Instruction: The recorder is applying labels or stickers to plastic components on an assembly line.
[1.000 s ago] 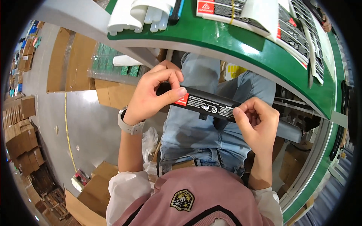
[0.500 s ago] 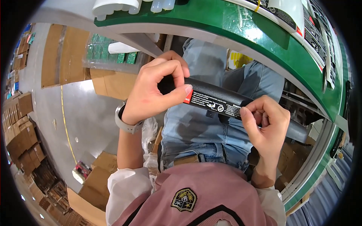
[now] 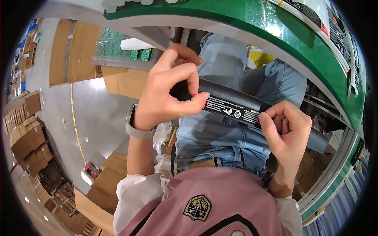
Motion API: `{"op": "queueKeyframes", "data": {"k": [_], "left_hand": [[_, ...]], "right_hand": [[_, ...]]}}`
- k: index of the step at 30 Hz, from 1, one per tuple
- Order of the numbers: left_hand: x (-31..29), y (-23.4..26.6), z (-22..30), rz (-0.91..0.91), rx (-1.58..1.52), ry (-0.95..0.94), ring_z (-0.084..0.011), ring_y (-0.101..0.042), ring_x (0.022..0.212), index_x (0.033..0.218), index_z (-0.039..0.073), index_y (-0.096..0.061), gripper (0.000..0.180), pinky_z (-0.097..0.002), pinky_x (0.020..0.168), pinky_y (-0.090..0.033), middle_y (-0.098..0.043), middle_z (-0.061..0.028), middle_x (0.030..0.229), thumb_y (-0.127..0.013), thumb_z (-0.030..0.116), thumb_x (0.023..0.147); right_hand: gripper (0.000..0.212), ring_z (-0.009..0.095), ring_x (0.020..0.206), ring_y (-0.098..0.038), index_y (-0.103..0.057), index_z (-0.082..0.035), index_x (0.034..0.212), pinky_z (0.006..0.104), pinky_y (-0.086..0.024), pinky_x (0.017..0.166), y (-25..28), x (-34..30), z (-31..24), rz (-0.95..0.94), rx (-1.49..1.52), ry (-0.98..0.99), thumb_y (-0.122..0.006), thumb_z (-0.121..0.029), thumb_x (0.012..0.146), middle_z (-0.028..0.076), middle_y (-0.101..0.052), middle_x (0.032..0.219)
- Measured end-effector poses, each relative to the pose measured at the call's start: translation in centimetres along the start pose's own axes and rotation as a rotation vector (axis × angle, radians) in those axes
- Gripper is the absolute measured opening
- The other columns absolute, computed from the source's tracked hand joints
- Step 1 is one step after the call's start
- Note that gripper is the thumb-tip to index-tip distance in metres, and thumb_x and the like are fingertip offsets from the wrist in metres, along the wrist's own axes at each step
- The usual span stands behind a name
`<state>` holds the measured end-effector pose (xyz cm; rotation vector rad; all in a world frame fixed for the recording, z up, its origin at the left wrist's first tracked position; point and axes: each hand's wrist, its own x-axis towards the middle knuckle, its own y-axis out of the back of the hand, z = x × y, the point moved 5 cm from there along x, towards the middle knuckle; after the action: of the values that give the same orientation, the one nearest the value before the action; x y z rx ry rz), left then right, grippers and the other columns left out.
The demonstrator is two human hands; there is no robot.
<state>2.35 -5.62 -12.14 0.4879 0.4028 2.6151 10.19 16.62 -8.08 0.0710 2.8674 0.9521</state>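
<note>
Head view showed a long black battery pack (image 3: 236,104) held level above the person's lap, crossing from upper left to lower right over blue jeans (image 3: 220,137). The left hand (image 3: 169,94) gripped its left end, the fingers (image 3: 185,74) curled over the top and the thumb pressed against the near face just beside a small red patch on the label. The right hand (image 3: 285,131) closed around the pack further right, its fingers folded over the far edge and the thumb laid along the white-printed label; the pack's right end stuck out past that hand. Both hands were shut on the pack, neither open. A grey wristband (image 3: 136,128) sat on the left wrist. Far and to the right curved a green table (image 3: 275,27) with white and red labelled sheets (image 3: 338,27) lying on it. To the left, cardboard boxes (image 3: 23,133) stood on the grey floor (image 3: 90,114), and a clear tray of green parts (image 3: 118,49) rested on a box near the table's edge. A pink sweater (image 3: 220,204) with an embroidered badge filled the near edge.
</note>
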Motion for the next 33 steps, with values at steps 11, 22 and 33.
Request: {"op": "queueKeyframes", "data": {"k": [11,22,33], "left_hand": [[-2.4,0.0,-3.5,0.146,-0.292,0.215,-0.019,-0.054,0.089,0.065,0.01,-0.036,0.047,-0.0287,0.081,-0.043,-0.059,-0.0135,0.096,-0.083,0.012,0.065],[-2.5,-0.2,-3.6,0.149,-0.297,0.215,-0.0194,-0.052,0.089,0.066,0.01,-0.035,0.048,-0.0294,0.082,-0.041,-0.058,-0.0141,0.095,-0.083,0.015,0.067],[-2.1,-0.2,-3.6,0.133,-0.289,0.215,-0.0187,-0.052,0.088,0.065,0.01,-0.034,0.047,-0.0283,0.081,-0.041,-0.058,-0.0133,0.094,-0.081,0.014,0.067]], "right_hand": [[0.012,0.007,0.041,-0.037,-0.061,-0.002,0.068,0.0244,-0.027,0.041,0.0,0.3,0.0,-0.003,-0.028,-0.013,-0.072,-0.003,0.071,0.001,-0.047,0.052],[0.014,0.009,0.041,-0.037,-0.059,-0.003,0.066,0.026,-0.027,0.041,0.0,0.1,0.1,0.008,-0.077,0.042,-0.073,-0.004,0.069,0.001,-0.044,0.051],[0.017,0.012,0.04,-0.037,-0.057,-0.006,0.065,0.0275,-0.028,0.041,0.0,0.1,-0.2,0.018,-0.147,0.087,-0.073,-0.005,0.069,0.001,-0.043,0.052]]}}
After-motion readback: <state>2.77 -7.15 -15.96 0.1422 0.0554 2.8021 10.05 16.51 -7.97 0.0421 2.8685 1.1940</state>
